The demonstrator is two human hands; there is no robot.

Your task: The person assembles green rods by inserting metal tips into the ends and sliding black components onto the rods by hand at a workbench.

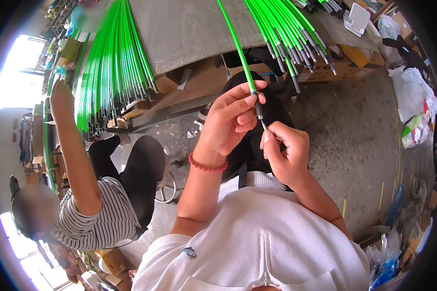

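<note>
A long thin green rod [239, 49] with a dark sleeve and a silvery metal end runs from the table down to my hands. My left hand [233, 116], with a red bead bracelet at the wrist, holds the rod near its dark end between thumb and fingers. Just below, my right hand [286, 149] pinches a small thin metal piece [264, 124] at the rod's metal tip; whether it is inside the tip cannot be told. More green rods with dark ends lie on the table in a left bundle [111, 69] and a right bundle [282, 31].
The grey table [189, 32] spans the top, with cardboard boxes [349, 67] beneath it. A co-worker in a striped shirt [102, 214] sits at the left, one arm raised beside the left bundle. A white plastic stand [357, 19] is at the upper right; plastic bags [411, 94] lie right.
</note>
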